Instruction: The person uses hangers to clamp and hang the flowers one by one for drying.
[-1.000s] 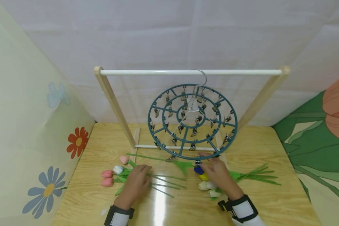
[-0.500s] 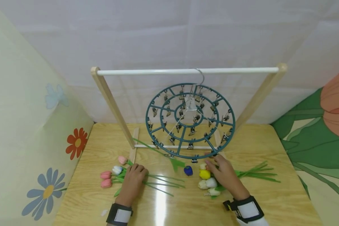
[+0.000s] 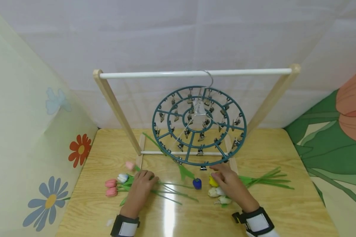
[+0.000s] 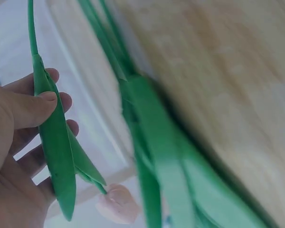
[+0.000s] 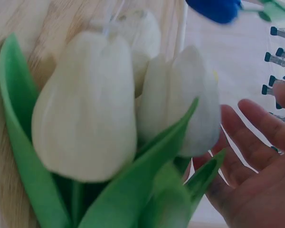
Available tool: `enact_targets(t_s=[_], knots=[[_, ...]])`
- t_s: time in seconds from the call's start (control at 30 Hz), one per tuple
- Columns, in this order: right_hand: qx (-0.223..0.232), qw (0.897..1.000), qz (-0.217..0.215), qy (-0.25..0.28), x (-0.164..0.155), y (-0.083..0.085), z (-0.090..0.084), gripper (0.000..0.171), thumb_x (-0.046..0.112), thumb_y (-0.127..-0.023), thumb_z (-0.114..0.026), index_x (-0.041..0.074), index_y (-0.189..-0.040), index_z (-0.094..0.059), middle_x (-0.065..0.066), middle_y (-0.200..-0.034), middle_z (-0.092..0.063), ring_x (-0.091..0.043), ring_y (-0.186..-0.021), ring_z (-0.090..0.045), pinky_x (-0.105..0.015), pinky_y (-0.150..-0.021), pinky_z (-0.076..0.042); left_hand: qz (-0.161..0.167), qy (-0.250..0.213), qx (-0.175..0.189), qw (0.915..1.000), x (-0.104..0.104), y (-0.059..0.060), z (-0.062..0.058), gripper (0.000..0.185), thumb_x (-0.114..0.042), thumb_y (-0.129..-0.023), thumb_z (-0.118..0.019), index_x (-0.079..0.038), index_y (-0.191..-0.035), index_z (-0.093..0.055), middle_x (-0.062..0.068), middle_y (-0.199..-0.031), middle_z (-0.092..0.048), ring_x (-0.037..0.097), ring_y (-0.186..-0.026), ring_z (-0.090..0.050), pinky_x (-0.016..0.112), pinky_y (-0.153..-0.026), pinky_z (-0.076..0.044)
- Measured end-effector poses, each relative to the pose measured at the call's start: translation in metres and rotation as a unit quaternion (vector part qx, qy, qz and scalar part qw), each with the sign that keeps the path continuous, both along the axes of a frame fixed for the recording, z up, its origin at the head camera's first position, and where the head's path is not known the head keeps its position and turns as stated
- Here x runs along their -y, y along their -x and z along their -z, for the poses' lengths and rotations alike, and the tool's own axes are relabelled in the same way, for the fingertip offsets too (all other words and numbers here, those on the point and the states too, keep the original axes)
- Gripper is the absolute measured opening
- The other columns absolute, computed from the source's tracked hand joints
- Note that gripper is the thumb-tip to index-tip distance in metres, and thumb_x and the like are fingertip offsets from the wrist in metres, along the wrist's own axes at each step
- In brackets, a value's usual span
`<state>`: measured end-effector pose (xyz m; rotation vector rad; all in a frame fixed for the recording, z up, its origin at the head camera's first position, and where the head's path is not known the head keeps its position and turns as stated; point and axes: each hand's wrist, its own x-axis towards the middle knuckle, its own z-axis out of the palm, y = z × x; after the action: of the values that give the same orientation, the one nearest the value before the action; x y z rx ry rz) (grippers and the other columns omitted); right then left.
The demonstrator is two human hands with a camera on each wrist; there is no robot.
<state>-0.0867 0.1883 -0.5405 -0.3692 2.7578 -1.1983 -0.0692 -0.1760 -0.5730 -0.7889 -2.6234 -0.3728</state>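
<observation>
My left hand (image 3: 142, 182) is over the stems of the left bunch; in the left wrist view its thumb and fingers pinch the green leaf (image 4: 54, 137) and stem of a pale pink tulip (image 4: 118, 204). My right hand (image 3: 229, 184) is beside the yellow tulip (image 3: 213, 181), fingertips just below the hanger's front rim. In the right wrist view its fingers are spread, holding nothing visible. A blue tulip (image 3: 197, 183) hangs head down from a front clip of the round green clip hanger (image 3: 192, 163), its stem slanting up to the left. Another clip (image 3: 203, 168) is near my right fingertips.
The hanger hooks over the white bar (image 3: 154, 74) of a wooden stand (image 3: 115, 108). Pink tulips (image 3: 111, 191) and a blue-white one (image 3: 123, 178) lie left. White tulips (image 3: 213, 192) lie by my right hand, their green stems (image 3: 273, 181) pointing right.
My right hand has let go of the blue tulip, which swung left and now hangs from the clip, its stem tilting more steeply. My left hand has stayed nearly in place.
</observation>
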Motion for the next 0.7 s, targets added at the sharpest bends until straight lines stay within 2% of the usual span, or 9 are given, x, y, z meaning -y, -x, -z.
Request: enact_targets(t_s=[0.17, 0.27, 0.37, 0.43, 0.57, 0.7], knots=[[-0.021, 1.000, -0.021, 0.010, 0.004, -0.004, -0.003, 0.030, 0.019, -0.105, -0.060, 0.008, -0.133, -0.063, -0.003, -0.096, -0.063, -0.001, -0.064, -0.053, -0.023, -0.054, -0.048, 0.022, -0.028, 0.000, 0.9994, -0.009, -0.003, -0.012, 0.039, 0.017, -0.068, -0.074, -0.009, -0.098, -0.074, 0.005, -0.098, -0.071, 0.025, -0.097, -0.066, 0.041, -0.087, -0.059], [-0.053, 0.998, -0.018, 0.007, 0.004, -0.006, -0.006, 0.028, 0.018, -0.105, -0.061, 0.009, -0.131, -0.065, -0.008, -0.108, -0.067, -0.005, -0.074, -0.061, -0.024, -0.060, -0.054, 0.029, -0.041, 0.006, 0.9987, -0.015, -0.005, -0.020, 0.042, 0.016, -0.063, -0.076, -0.009, -0.098, -0.073, 0.004, -0.099, -0.071, 0.022, -0.096, -0.067, 0.036, -0.085, -0.061], [-0.089, 0.996, -0.013, 0.008, 0.004, -0.009, -0.009, 0.026, 0.014, -0.104, -0.062, 0.011, -0.129, -0.067, -0.012, -0.122, -0.068, -0.015, -0.088, -0.070, -0.028, -0.069, -0.061, 0.037, -0.057, 0.016, 0.9976, -0.023, -0.009, -0.029, 0.040, 0.008, -0.065, -0.083, -0.010, -0.099, -0.073, 0.002, -0.098, -0.071, 0.019, -0.093, -0.068, 0.033, -0.084, -0.062], [-0.115, 0.993, -0.013, 0.015, 0.004, -0.010, -0.011, 0.024, 0.010, -0.103, -0.063, 0.011, -0.126, -0.069, -0.012, -0.126, -0.068, -0.021, -0.093, -0.073, -0.031, -0.073, -0.064, 0.042, -0.068, 0.023, 0.9965, -0.028, -0.011, -0.035, 0.037, 0.001, -0.069, -0.087, -0.011, -0.101, -0.073, 0.002, -0.099, -0.071, 0.018, -0.093, -0.068, 0.032, -0.082, -0.062], [-0.160, 0.986, -0.016, 0.040, 0.004, -0.013, -0.015, 0.022, 0.000, -0.099, -0.065, 0.013, -0.115, -0.072, -0.005, -0.118, -0.070, -0.015, -0.095, -0.071, -0.026, -0.072, -0.063, 0.058, -0.104, 0.035, 0.9923, -0.036, -0.016, -0.044, 0.030, -0.002, -0.077, -0.082, -0.011, -0.104, -0.072, 0.003, -0.101, -0.071, 0.016, -0.092, -0.069, 0.028, -0.080, -0.063], [-0.211, 0.974, -0.035, 0.074, 0.006, -0.017, -0.018, 0.026, -0.006, -0.092, -0.070, 0.017, -0.104, -0.073, 0.001, -0.104, -0.072, -0.007, -0.088, -0.068, -0.015, -0.071, -0.058, 0.086, -0.163, 0.034, 0.9823, -0.043, -0.018, -0.050, 0.027, 0.003, -0.080, -0.075, -0.007, -0.105, -0.071, 0.003, -0.100, -0.071, 0.014, -0.088, -0.070, 0.021, -0.077, -0.062]])
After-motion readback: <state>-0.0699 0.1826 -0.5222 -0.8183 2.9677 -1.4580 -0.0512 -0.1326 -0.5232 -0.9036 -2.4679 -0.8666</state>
